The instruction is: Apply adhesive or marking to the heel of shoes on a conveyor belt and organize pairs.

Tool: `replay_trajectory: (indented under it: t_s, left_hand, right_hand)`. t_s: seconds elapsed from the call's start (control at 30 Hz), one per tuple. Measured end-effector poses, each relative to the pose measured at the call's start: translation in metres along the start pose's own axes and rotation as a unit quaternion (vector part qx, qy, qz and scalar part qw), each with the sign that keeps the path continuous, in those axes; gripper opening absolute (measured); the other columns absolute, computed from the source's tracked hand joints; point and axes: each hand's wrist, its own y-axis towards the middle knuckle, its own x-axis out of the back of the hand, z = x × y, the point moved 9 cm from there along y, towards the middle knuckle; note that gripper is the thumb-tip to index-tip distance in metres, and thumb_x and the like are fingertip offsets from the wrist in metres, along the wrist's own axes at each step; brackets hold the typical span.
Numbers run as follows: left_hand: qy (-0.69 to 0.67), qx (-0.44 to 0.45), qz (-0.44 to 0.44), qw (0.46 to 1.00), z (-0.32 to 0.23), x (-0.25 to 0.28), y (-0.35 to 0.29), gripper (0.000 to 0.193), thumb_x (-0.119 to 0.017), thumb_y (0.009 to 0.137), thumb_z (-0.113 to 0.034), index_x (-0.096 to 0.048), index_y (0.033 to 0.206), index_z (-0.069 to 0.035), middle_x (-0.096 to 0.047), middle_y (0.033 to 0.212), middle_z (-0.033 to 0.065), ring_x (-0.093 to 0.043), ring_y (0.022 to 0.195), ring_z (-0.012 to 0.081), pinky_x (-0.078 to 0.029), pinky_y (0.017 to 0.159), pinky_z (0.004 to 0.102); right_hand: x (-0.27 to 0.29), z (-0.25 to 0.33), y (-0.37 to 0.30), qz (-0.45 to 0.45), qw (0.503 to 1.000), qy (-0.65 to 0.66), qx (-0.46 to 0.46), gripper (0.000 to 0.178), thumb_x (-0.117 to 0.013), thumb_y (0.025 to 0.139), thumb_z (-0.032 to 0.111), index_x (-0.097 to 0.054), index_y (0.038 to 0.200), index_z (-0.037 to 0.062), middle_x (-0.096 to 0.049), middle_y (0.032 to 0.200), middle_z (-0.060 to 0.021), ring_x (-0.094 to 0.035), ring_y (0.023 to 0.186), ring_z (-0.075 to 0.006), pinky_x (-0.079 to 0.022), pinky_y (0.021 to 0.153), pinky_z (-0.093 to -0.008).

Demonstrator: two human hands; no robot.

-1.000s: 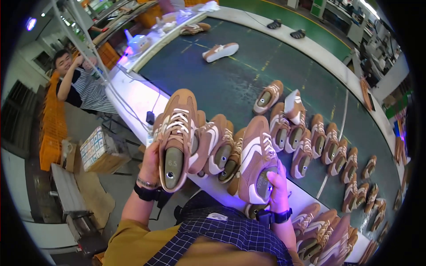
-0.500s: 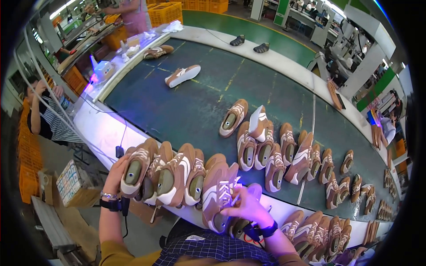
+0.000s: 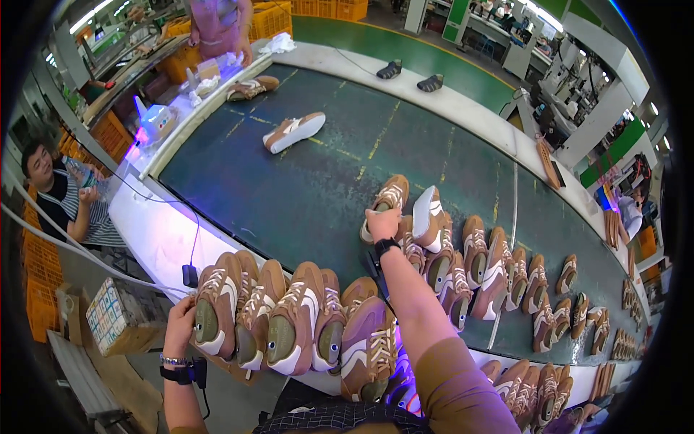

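My right hand [image 3: 383,223] is stretched out over the dark green belt [image 3: 289,188], its fingers closed on the heel end of a brown sneaker [image 3: 392,192] with white laces. Beside that one, another sneaker [image 3: 428,219] leans with its white sole showing. My left hand [image 3: 179,327] is at the left end of the near row, its bent fingers against the side of the outermost sneaker [image 3: 218,300]; part of the fingers is hidden. Olive-green insoles show inside the sneakers in this row. At its right end, a sneaker [image 3: 365,347] stands in purple light near my body.
Several more brown sneakers [image 3: 491,278] crowd the belt to the right. A lone sneaker [image 3: 293,132] lies on its side farther off. A black cable [image 3: 195,231] crosses the white ledge [image 3: 163,224]. One person [image 3: 72,192] sits at the left; another stands at the far end.
My right hand has left the sneaker at the near row's right end and reached forward to one on the belt. My left hand has slid lower along the outermost sneaker.
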Motion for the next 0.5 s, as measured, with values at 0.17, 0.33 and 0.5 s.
replay_trajectory:
  t_s: [0.17,0.33,0.5]
  left_hand:
    - [-0.052,-0.147,-0.216,0.964,-0.059,0.025,-0.056,0.023,-0.053,0.089,-0.010,-0.058,0.108,0.001,-0.059,0.086,0.0016,-0.052,0.070,0.0060,-0.040,0.057,0.0185]
    - [-0.125,-0.168,0.042,0.977,-0.142,-0.087,-0.118,0.024,-0.052,0.086,-0.007,-0.056,0.108,0.002,-0.062,0.080,0.0074,-0.057,0.067,0.0100,-0.046,0.060,0.0220]
    - [-0.065,0.073,0.447,0.889,-0.070,-0.212,-0.172,0.047,-0.062,0.087,-0.015,-0.042,0.127,0.002,-0.057,0.108,0.0104,-0.056,0.099,0.0135,-0.046,0.086,0.0261]
  right_hand:
    - [0.009,0.004,0.006,-0.029,0.997,0.069,-0.003,0.065,-0.072,0.060,0.022,-0.042,0.108,-0.0102,-0.056,0.104,-0.0307,-0.058,0.096,-0.0399,-0.047,0.087,-0.0408]
    - [0.014,-0.005,-0.012,0.301,0.757,0.568,-0.117,0.026,-0.068,0.073,0.015,-0.060,0.093,0.0006,-0.064,0.087,-0.0069,-0.062,0.072,-0.0200,-0.050,0.069,-0.0324]
    - [0.145,-0.002,-0.096,0.347,0.686,0.639,-0.033,0.041,-0.063,0.077,0.021,-0.054,0.112,0.0018,-0.062,0.103,-0.0110,-0.061,0.092,-0.0232,-0.051,0.082,-0.0369]
